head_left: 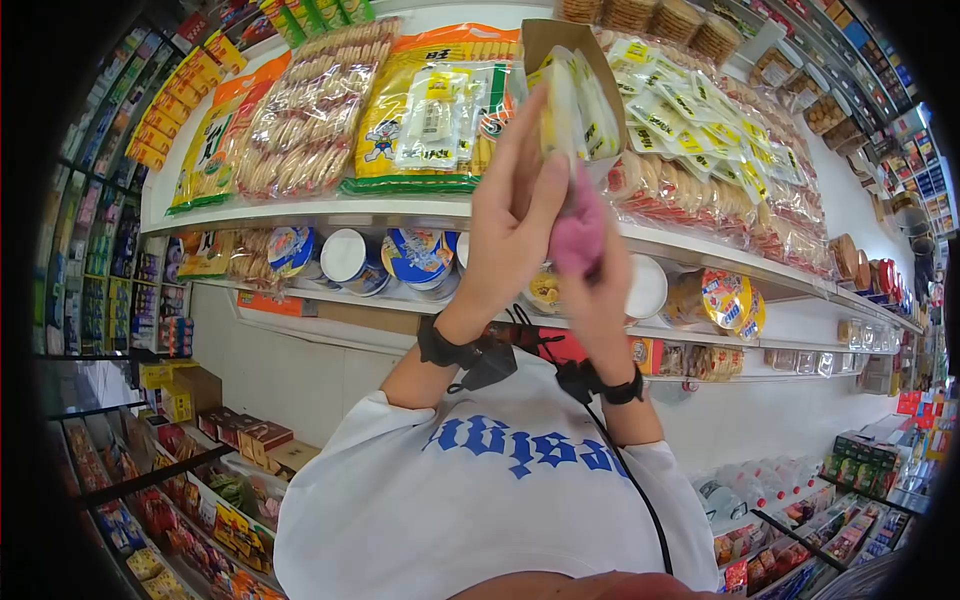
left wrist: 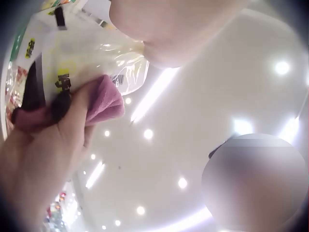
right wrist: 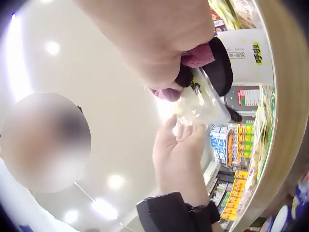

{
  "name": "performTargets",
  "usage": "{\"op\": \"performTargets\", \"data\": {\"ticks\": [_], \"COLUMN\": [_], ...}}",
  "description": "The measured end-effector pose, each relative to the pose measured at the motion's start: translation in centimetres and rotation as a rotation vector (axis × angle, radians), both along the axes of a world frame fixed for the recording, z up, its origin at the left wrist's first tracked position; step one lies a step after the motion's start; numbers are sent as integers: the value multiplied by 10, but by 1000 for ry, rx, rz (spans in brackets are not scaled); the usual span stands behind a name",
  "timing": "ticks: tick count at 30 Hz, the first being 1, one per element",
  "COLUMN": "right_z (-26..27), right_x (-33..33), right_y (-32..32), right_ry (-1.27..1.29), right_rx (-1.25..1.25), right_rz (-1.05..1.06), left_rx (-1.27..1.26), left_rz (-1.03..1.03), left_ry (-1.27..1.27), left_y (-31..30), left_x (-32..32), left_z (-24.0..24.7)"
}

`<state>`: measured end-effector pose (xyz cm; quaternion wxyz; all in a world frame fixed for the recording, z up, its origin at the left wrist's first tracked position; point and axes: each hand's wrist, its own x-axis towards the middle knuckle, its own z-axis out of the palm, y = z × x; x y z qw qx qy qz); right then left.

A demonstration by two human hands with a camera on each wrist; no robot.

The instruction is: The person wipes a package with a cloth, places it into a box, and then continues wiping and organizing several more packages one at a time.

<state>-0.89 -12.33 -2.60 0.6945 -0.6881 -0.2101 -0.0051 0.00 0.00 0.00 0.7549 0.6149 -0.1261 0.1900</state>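
Observation:
My left hand (head_left: 508,215) is raised over the shelf front and holds a clear and white plastic snack packet (head_left: 556,115) with yellow and black print. In the right wrist view the fingers of this left hand (right wrist: 179,150) are at the packet's (right wrist: 205,104) lower edge. A pink cloth (head_left: 580,232) is bunched in my right hand (head_left: 598,305), which is blurred in the head view. The left wrist view has the cloth (left wrist: 107,100) against the face of the packet (left wrist: 94,60). Something black shows beside the cloth in the right wrist view.
Behind the hands, an open carton (head_left: 603,75) with similar packets stands on the upper shelf. Loose packets (head_left: 690,110) lie to its right, and large bags of rice crackers (head_left: 430,110) to its left. Tubs (head_left: 420,258) line the shelf below.

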Motion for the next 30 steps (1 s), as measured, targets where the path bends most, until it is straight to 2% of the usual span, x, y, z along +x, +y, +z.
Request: {"op": "performTargets", "data": {"ticks": [2,5,9,10,13,16,18,19,22,25,26,29,30], "right_z": [5,19,23,23,42,39,33,31,24,11,10,1,0], "right_x": [-3,8,44,51,46,57,62,61,37,21,19,20,20], "right_y": [15,5,2,3,-2,-4,-3,0,5,-3,-6,-2,2], "right_ry": [-421,-631,-701,-720,-807,-758,-726,-747,-780,-780,-772,-544,-464], "right_rx": [-122,-384,-329,-307,-489,-432,-406,-436,-557,-611,-625,-339,-189], "right_rz": [30,-109,-229,-305,-319,-331,-375,-323,-128,56,74,-42,-135], "left_rx": [-164,-353,-241,-88,-187,-287,-482,-579,-840,-775,-891,-1249,-1247], "left_rz": [-165,-302,-355,-324,-372,-415,-309,-254,-320,-321,-413,-652,-718], "left_ry": [227,176,242,186,184,206,217,215,375,228,173,195,210], "left_y": [7,-8,-10,-8,-7,-5,-13,-14,5,29,30,30,27], "left_x": [-10,-13,-11,-10,-5,-8,-3,2,11,33,33,46,43], "left_z": [-1,23,13,11,15,14,9,8,14,0,-4,-13,-13]}}
